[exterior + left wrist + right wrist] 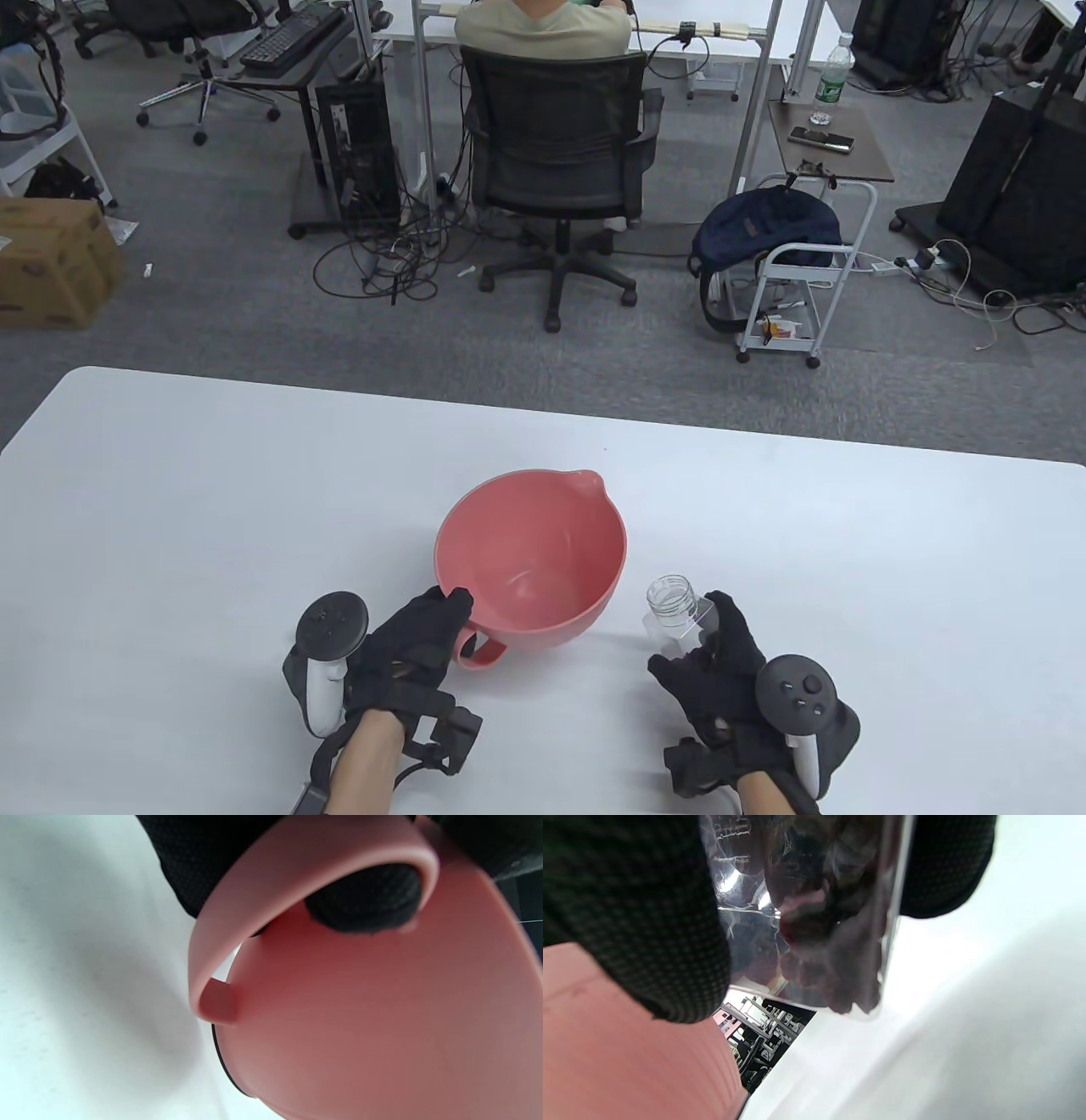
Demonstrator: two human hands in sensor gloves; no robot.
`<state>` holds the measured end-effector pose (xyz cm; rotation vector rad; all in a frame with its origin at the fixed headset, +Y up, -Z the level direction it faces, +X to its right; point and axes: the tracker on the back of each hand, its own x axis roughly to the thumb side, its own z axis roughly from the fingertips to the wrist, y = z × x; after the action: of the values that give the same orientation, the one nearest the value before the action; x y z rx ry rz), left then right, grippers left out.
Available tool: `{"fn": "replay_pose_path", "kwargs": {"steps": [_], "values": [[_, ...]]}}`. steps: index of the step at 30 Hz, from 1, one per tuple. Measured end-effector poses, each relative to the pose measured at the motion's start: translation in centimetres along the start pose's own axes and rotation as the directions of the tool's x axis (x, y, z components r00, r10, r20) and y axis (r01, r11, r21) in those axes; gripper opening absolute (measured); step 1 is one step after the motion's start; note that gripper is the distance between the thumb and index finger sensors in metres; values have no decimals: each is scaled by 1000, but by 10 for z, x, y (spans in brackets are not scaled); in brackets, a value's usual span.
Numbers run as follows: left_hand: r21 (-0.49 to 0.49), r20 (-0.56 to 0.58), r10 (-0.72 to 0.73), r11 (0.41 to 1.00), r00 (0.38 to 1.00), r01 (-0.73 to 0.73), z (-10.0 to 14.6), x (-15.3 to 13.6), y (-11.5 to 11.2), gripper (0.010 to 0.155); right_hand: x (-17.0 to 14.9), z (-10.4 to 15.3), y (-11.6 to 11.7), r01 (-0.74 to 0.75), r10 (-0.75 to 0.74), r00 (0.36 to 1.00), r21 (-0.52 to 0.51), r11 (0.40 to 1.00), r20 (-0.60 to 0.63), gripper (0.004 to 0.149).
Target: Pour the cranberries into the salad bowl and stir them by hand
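A pink salad bowl (530, 560) with a spout and a loop handle (479, 652) stands on the white table (170, 509); its inside looks bare. My left hand (441, 613) grips the bowl at the handle, a finger (365, 899) curled through the loop (271, 870) against the bowl's wall (382, 1018). Just right of the bowl, my right hand (708, 654) holds a clear, lidless plastic jar (674, 613), roughly upright. Dark red cranberries (814, 933) show through the jar (746, 899), between my gloved fingers (628, 921).
The white table stretches wide to both sides and beyond the bowl, its far edge (594, 416) about a bowl's width behind it. Past the table is office floor with a seated person's chair (556, 161) and a small cart (797, 272).
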<state>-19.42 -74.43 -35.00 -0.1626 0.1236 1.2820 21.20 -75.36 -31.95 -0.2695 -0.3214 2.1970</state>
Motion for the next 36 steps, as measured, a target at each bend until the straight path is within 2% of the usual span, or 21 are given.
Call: {"fn": "replay_pose_path", "kwargs": {"steps": [16,26,36], "values": [[-89,48,-66,994,997,70,-10,-21,-9,64,-8,-5,-10,94,-97,993,-37,995,-73,100],[-45,33,-93,995,995,94,-7,-33,-10,64,3,-1,-19,169,-170,985,-44,985,-18,106],[-66,16,-43,997,999,44,-11,-38,-11,64,14,2,-27,244,-241,969,-65,968,51,93]]}}
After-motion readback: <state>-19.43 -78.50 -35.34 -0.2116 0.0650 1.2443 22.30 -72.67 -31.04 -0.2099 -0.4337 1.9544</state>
